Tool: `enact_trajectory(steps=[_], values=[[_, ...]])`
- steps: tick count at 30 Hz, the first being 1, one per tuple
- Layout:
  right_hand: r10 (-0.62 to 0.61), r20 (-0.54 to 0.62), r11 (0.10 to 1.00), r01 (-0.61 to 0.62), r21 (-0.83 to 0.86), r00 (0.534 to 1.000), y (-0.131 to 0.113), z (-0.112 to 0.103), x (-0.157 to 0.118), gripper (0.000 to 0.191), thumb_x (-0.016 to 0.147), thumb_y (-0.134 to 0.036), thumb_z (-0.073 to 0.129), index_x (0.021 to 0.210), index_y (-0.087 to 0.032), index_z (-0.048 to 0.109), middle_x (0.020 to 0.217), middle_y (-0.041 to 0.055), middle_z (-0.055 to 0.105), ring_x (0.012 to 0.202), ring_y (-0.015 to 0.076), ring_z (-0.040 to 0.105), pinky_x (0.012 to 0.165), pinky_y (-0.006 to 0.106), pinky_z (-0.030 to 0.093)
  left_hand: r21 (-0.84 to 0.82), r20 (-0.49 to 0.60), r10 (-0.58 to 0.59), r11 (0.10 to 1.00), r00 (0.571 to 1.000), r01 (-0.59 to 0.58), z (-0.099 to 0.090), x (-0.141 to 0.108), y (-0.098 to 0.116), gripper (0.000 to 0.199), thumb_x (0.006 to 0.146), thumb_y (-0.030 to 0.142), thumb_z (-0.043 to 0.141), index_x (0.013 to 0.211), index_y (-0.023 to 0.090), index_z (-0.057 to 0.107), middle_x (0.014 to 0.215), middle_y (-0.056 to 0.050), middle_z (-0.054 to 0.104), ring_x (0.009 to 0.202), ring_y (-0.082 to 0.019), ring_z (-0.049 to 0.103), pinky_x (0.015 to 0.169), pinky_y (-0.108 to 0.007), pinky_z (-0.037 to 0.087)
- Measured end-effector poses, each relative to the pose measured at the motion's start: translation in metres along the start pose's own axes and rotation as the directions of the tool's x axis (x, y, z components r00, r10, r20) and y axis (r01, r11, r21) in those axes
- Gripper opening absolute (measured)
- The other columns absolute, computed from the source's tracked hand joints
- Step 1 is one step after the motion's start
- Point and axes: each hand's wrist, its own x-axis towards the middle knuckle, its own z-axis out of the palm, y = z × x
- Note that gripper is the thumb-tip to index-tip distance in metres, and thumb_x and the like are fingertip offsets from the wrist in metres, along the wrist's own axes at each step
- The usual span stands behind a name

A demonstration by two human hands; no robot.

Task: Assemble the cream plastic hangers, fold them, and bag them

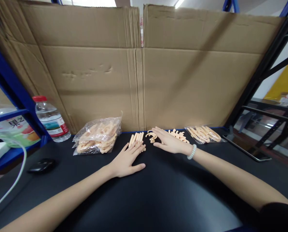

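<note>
My left hand (127, 161) is open, palm down with the fingers spread, its fingertips over the near ends of a row of pale wooden sticks (137, 137). Further right, my right hand (169, 141) is open too, with its fingers stretched to the left and a beaded bracelet (192, 152) on the wrist. It lies between small curved wooden pieces (151, 136) and a pile of other small wooden pieces (180, 135), partly covering both. I cannot tell whether it touches them. Neither hand holds anything.
A clear bag of wooden parts (97, 137) lies left of the sticks, and a flatter bag (203, 134) lies right. A water bottle (52, 120), a black mouse (41, 165) and a white cable (23, 164) are at left. A tablet (246, 148) lies at right. Cardboard (97, 77) walls the back.
</note>
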Motion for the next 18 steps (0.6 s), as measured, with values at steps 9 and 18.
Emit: enact_trajectory(steps=[9,18], values=[[0.007,-0.334,0.998,-0.029,-0.063,0.942,0.016,-0.028,-0.099,0.037,0.094,-0.03,0.048,0.131,-0.023,0.051,0.132,0.0112,0.056,0.127,0.0282,0.047,0.106,0.053,0.039,-0.029,-0.098,0.016,0.999,0.995,-0.019,-0.001,-0.002,0.001,0.069,0.09,0.049,0.048,0.148,0.018,0.029,0.156,-0.014,0.024,0.144,-0.03,0.018,0.115,-0.056,0.015],[0.096,-0.399,0.993,-0.059,0.103,0.912,0.041,0.007,-0.094,0.02,0.094,-0.026,0.047,0.101,-0.022,0.065,0.105,0.0099,0.066,0.103,0.0253,0.06,0.09,0.048,0.05,0.026,-0.389,0.039,0.999,0.92,-0.032,0.002,-0.007,0.002,0.044,0.086,0.028,0.051,0.129,0.021,0.048,0.134,-0.011,0.055,0.127,-0.029,0.046,0.108,-0.048,0.035]])
